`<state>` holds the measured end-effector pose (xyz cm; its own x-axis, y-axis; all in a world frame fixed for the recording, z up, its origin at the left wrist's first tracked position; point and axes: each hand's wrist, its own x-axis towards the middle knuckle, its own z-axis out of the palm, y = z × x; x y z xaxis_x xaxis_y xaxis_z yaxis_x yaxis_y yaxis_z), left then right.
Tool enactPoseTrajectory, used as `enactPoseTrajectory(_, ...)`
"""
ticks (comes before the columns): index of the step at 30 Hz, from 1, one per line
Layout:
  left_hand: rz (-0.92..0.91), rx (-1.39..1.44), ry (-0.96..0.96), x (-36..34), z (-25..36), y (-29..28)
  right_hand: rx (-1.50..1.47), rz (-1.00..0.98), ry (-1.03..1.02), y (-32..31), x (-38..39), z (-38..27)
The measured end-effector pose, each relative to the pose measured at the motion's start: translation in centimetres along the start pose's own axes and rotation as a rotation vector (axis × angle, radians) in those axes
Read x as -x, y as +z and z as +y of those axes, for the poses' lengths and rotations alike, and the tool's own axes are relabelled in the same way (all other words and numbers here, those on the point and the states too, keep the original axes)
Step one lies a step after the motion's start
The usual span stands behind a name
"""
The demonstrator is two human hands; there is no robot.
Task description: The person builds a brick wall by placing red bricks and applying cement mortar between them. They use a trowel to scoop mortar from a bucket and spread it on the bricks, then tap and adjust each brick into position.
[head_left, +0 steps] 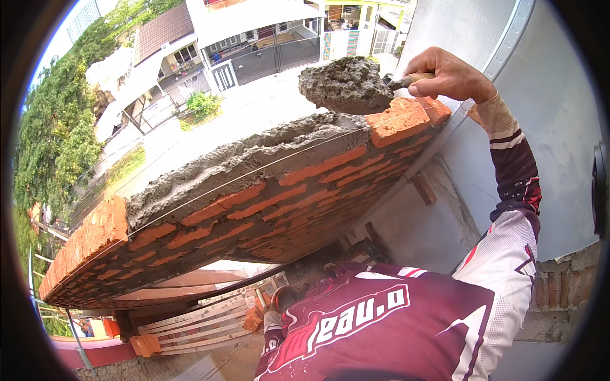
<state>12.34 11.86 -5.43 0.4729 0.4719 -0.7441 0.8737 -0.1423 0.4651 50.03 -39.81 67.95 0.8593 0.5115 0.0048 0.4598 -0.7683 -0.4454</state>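
At the upper right, my right hand (pixel 448 75) is closed round the wooden handle of a trowel (pixel 406 81). A thick heap of wet grey mortar (pixel 346 86) covers its blade, just above the top of a brick wall (pixel 273 206). Along the wall's top lies a rough bed of mortar (pixel 222 164), between an end brick (pixel 95 238) on the left and orange bricks (pixel 400 120) on the right. My left hand (pixel 284 298) is low beside my body, in shade; its fingers are not clear. An orange brick piece (pixel 253 319) shows right beside it.
A thin string line (pixel 254 173) runs along the wall's upper edge. A metal upright (pixel 467 111) stands by the grey wall (pixel 553 95) at right. Below are wooden slats (pixel 197 327) with a brick (pixel 145 345). Houses (pixel 267 54) and trees (pixel 57 133) lie beyond.
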Motion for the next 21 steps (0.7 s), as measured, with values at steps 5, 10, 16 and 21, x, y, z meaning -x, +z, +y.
enactPoseTrajectory(5,-0.004,-0.033,0.02,-0.3,2.3,-0.7,0.594,0.282,-0.044,3.1,2.3,6.8)
enactPoseTrajectory(10,-0.023,-0.104,-0.017,0.3,1.4,-0.7,0.809,0.498,-0.196,3.4,5.2,9.3)
enactPoseTrajectory(16,-0.029,-0.156,-0.03,0.5,0.3,-1.0,0.93,0.455,0.012,0.8,6.1,6.3)
enactPoseTrajectory(21,-0.031,-0.146,-0.017,-0.2,0.8,-1.1,0.929,0.103,0.437,-0.2,4.2,2.5)
